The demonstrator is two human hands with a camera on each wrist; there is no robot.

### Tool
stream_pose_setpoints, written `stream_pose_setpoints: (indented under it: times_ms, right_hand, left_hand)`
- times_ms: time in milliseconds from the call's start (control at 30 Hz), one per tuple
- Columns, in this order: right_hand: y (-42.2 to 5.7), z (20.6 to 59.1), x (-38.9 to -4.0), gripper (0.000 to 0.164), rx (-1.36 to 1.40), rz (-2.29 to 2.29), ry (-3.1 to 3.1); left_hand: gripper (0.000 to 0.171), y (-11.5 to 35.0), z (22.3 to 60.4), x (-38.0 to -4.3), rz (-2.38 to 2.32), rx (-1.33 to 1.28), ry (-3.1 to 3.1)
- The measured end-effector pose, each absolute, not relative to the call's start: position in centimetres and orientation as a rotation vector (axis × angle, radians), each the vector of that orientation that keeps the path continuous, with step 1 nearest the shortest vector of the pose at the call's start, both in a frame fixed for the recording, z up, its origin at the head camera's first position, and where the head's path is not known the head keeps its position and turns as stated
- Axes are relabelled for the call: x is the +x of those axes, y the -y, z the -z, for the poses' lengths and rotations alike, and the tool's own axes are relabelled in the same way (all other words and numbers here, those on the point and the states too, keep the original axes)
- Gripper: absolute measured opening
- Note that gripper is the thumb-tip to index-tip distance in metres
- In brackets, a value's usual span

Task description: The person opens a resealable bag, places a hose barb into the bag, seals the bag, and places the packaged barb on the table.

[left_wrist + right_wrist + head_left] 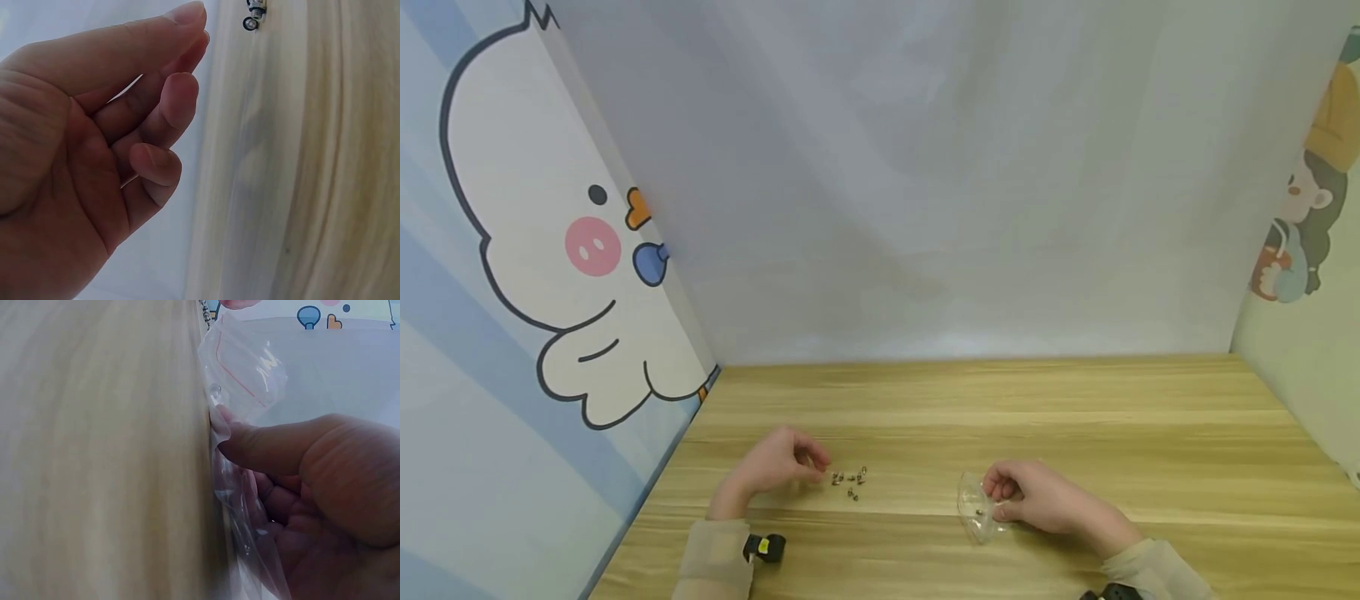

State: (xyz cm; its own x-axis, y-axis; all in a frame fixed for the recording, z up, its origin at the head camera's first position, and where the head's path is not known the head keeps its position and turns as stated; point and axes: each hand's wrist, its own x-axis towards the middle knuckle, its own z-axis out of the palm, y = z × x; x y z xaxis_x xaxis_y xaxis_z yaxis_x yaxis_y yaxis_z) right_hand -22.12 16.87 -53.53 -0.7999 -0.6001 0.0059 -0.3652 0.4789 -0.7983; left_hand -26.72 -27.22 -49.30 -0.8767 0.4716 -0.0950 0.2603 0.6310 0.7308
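My right hand (1037, 497) pinches a clear plastic zip bag (973, 507) between thumb and fingers, low over the table. In the right wrist view the bag (247, 372) shows a red seal line, and one small metal piece (215, 389) lies inside it. Several small shiny metal fittings (852, 478) lie loose on the table to the left of the bag. Right beside them is my left hand (782, 460), its fingers loosely bent and nothing visible in them. The left wrist view shows one fitting (256, 9) with a ring-shaped end beyond the fingertips.
The wood-grain table (925, 417) extends under both hands. A plain grey-white sheet (962, 183) stands along its back edge. Cartoon-printed panels (550, 167) border the left and right sides. Black wrist cameras (764, 547) sit at both sleeves.
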Motion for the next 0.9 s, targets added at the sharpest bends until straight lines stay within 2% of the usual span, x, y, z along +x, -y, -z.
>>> stream_pose_setpoints:
  times_ms: [900]
  right_hand:
    - [-16.9, 53.6, -22.0, 0.023, -0.836, 1.263, -2.442]
  left_hand:
    - [0.014, 26.0, 50.4, -26.5, -0.971, 0.681, -2.551]
